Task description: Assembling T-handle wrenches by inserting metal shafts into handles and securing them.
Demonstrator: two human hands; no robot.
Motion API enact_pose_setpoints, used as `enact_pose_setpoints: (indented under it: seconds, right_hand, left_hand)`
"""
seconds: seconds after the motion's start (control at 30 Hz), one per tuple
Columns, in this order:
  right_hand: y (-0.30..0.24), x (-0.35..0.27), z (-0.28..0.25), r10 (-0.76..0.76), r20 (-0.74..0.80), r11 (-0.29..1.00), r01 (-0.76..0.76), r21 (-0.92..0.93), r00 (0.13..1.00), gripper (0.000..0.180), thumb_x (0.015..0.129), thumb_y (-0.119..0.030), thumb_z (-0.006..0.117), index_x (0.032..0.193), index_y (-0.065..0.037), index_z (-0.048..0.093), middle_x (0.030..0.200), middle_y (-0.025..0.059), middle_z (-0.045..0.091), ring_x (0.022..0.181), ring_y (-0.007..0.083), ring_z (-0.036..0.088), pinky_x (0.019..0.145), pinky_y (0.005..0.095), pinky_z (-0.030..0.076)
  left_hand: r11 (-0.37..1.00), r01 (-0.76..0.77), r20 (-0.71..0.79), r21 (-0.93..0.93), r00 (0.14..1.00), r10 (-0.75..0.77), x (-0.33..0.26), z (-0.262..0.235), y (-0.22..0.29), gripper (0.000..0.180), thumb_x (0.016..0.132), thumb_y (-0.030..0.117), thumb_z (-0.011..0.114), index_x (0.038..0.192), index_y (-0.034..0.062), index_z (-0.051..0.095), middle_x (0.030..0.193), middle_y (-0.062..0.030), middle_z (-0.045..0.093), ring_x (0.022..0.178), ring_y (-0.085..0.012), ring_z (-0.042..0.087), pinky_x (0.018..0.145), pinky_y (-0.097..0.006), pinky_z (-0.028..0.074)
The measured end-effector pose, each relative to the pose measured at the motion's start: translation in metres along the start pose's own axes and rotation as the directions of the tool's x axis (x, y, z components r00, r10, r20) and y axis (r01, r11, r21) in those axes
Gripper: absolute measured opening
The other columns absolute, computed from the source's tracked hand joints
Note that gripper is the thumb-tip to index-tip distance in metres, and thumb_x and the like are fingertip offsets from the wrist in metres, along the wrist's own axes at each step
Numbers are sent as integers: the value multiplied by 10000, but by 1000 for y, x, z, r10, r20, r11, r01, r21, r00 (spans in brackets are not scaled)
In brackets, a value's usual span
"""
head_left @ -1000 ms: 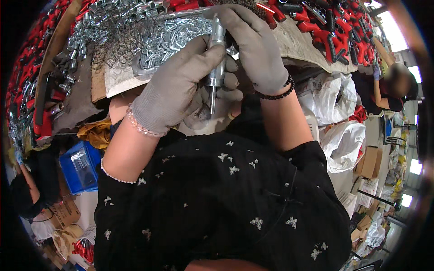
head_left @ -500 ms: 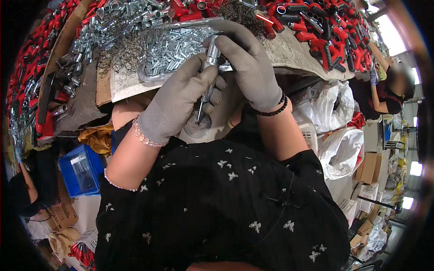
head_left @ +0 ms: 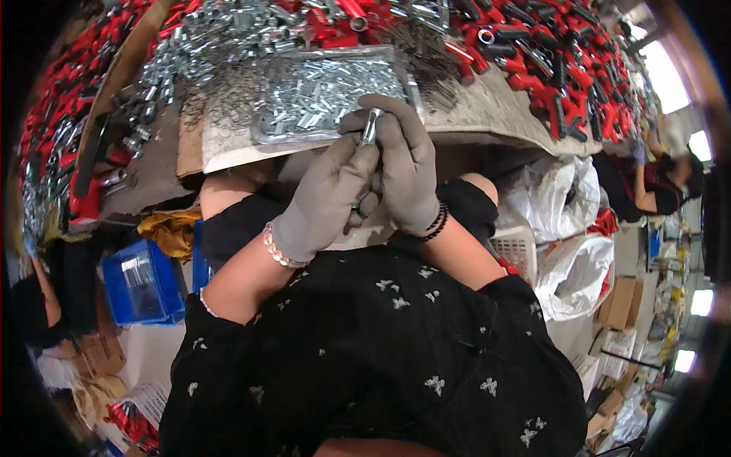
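Observation:
My two gloved hands meet in front of my body, just at the near edge of the bench. Between their fingers is a shiny silver metal tube (head_left: pixel 371 127), tilted, with its upper end showing. My left hand (head_left: pixel 326 199) pinches it from the left, thumb lying along it. My right hand (head_left: pixel 410 171) curls around it from the right, fingers over its upper end. The tube's lower part is hidden by the gloves. Just beyond the fingers, a clear plastic tray (head_left: pixel 263 135) holds many small silver pins (head_left: pixel 324 87).
Piles of silver metal sleeves (head_left: pixel 205 38), thin springs (head_left: pixel 209 110) and red-and-black handles (head_left: pixel 548 84) cover the bench. A blue bin (head_left: pixel 141 282) stands at left; white sacks (head_left: pixel 575 266) and a white basket (head_left: pixel 515 247) are at right. Another person (head_left: pixel 655 179) is at far right.
Both hands have drawn closer together and nearer to my body. The tube's thin lower rod, visible before, is now hidden. The view has shifted slightly.

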State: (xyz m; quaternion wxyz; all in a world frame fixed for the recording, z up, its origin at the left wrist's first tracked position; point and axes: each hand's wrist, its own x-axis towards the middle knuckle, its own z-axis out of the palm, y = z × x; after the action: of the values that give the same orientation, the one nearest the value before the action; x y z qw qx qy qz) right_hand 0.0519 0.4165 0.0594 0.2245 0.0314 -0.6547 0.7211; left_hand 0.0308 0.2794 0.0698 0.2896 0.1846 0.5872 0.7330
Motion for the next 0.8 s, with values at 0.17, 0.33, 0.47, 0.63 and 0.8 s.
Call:
enact_pose_setpoints:
  seconds: [0.17,0.33,0.47,0.63,0.8]
  right_hand:
    - [-3,-3,-23,-412,484,604,629,-489,772,505,794,28,564,1293,-47,584,1328,155,566,1237,363,532,1064,483,396]
    - [-21,-2,-17,-160,785,415,762,-497,599,501,765,-141,660,1262,-116,595,1301,97,555,1244,360,513,1077,525,385]
    - [-13,-9,-21,-367,696,394,781,-484,617,423,770,-187,703,1170,-83,612,1256,113,565,1226,364,524,1054,529,408]
    - [-24,26,-76,148,-266,978,-100,185,952,319,1028,-323,451,912,-48,562,721,64,614,603,145,579,569,295,462]
    - [-60,64,-141,-514,-362,829,343,-441,778,371,1058,-360,372,930,-63,555,759,74,577,670,163,564,684,316,498]
  left_hand:
    - [857,101,66,-505,995,-78,-18,-24,10,268,1022,209,513,1198,11,552,1108,-98,637,979,-181,641,833,-329,525]
    - [637,-427,256,642,902,347,-29,-46,-16,262,948,15,502,1189,29,604,1183,-117,592,1105,-234,597,957,-349,495]
    - [594,-536,424,600,843,332,-19,-46,-13,272,939,16,532,1204,9,591,1202,-132,575,1109,-230,596,950,-313,490]
    - [991,91,373,-100,927,-47,-8,-15,-3,436,1055,221,423,1388,-58,449,1349,-144,558,1215,-194,566,1016,-316,459]
    - [962,235,377,-140,911,-167,1,-17,-24,449,1064,250,412,1391,-55,449,1276,-151,608,1158,-201,606,1020,-328,461]
